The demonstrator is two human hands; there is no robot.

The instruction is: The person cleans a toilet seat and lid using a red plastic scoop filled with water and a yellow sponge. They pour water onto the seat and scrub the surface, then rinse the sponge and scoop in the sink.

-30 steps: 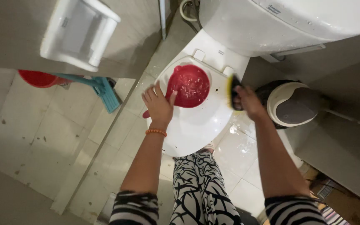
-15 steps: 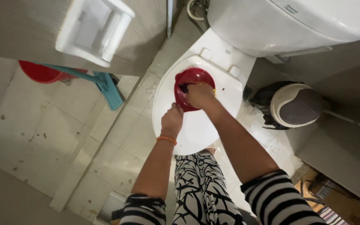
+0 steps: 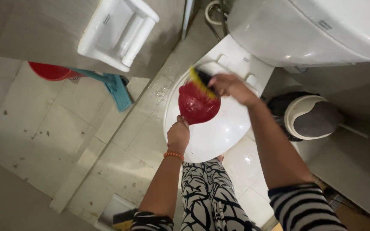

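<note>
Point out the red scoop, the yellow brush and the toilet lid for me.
red scoop [image 3: 198, 107], head view, on the middle of its bowl.
yellow brush [image 3: 200, 81], head view, on its bristle strip above the scoop.
toilet lid [image 3: 223, 132], head view, on the bare white surface below the scoop.

Lighting is dim and even, warm-toned. Soft glare marks the white toilet lid [image 3: 219, 132] and the cistern [image 3: 305, 34]. The right hand [image 3: 230, 85] shows motion blur. Wide-angle bending distorts the edges; the far-left wall lies in shadow.

The toilet tank [image 3: 322, 30] is cut off at the top edge, and the brush [image 3: 202, 82] is motion-blurred.
</note>
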